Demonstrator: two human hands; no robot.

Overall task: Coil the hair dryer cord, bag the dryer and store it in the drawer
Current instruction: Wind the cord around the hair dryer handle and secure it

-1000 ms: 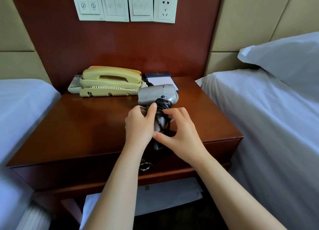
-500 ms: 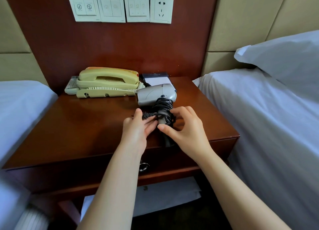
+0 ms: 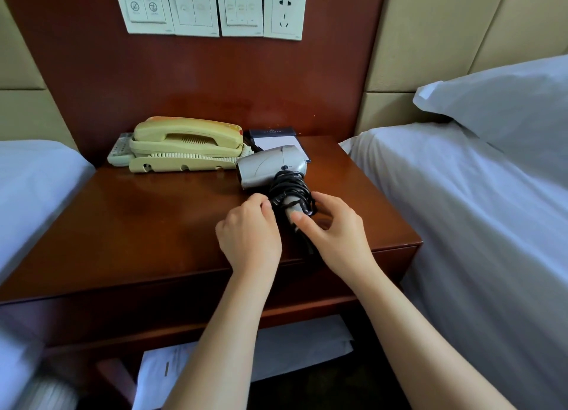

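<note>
On the reddish-brown wooden nightstand (image 3: 153, 219), our left hand (image 3: 249, 234) pinches the black cord (image 3: 292, 188) coiled round the handle of the silver plastic hair dryer (image 3: 270, 166), gripped there by our right hand (image 3: 338, 234).

Two arms in shot, coming up from the bottom edge to frame centre: left forearm (image 3: 221, 342) and right forearm (image 3: 424, 342), bare to the wrist. Left hand (image 3: 249, 237), right hand (image 3: 338, 234) — bare too, slim fingers, nails short.

Glossy wood nightstand (image 3: 159, 225), silvery plastic dryer (image 3: 270, 166) — matt black cord (image 3: 290, 191)
</note>
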